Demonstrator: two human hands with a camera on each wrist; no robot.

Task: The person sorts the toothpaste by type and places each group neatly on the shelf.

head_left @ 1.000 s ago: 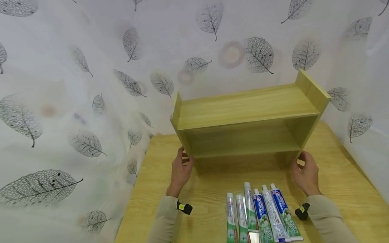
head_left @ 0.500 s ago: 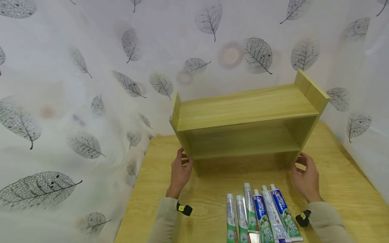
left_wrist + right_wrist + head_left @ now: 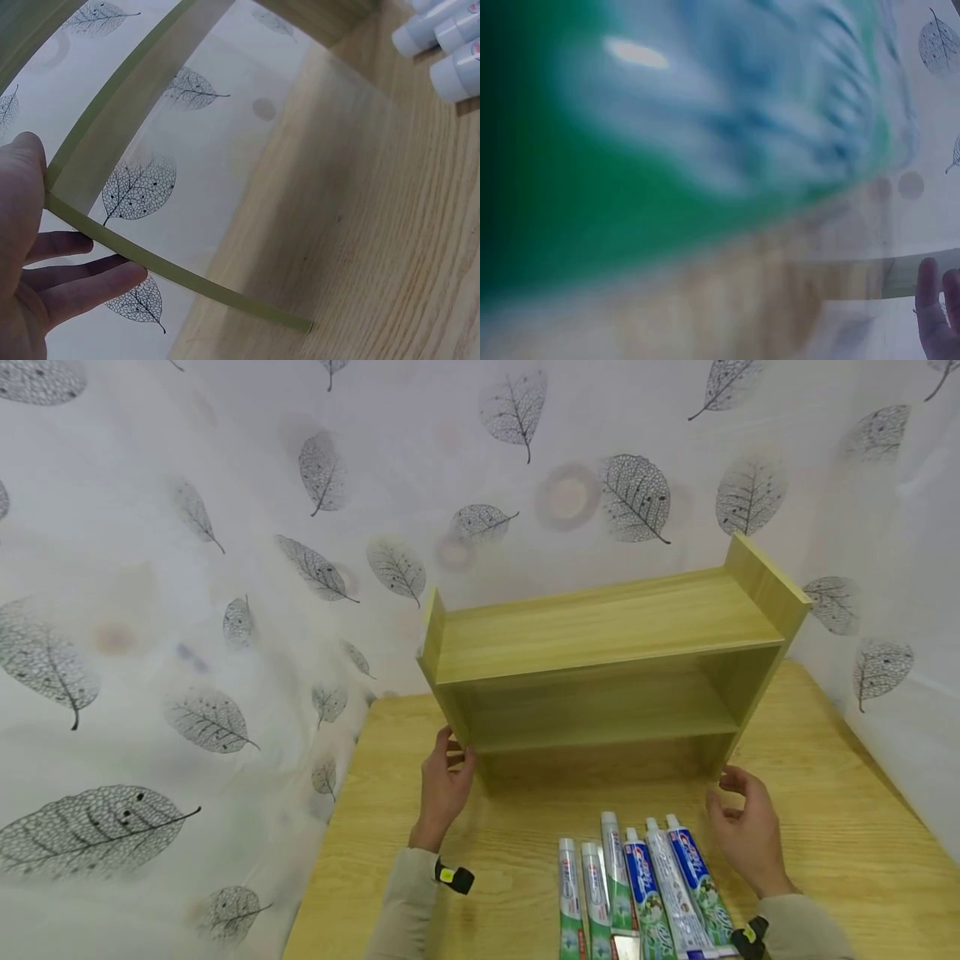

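Note:
A two-tier wooden shelf [image 3: 607, 627] stands upright toward the back of the table, angled a little. My left hand [image 3: 444, 785] holds its left side panel low down; in the left wrist view the thumb and fingers [image 3: 97, 291] lie at the panel's front edge [image 3: 202, 285]. Just in front of the shelf's lower right corner is my right hand [image 3: 750, 831], fingers loosely bent and holding nothing. Below it lie blue-and-green Crest toothpaste tubes [image 3: 649, 893]. One green tube [image 3: 667, 150] fills much of the right wrist view, blurred and close to the lens.
White-and-green toothpaste tubes [image 3: 570, 893] and a mostly white tube [image 3: 678, 893] lie in the same row near the front of the wooden table [image 3: 495, 910]. Leaf-patterned sheeting [image 3: 480, 443] hangs behind and to the left and right.
My right hand has come off the shelf's right side panel and moved toward me, slightly left. My left hand stays at the left panel; the shelf and tubes look unmoved.

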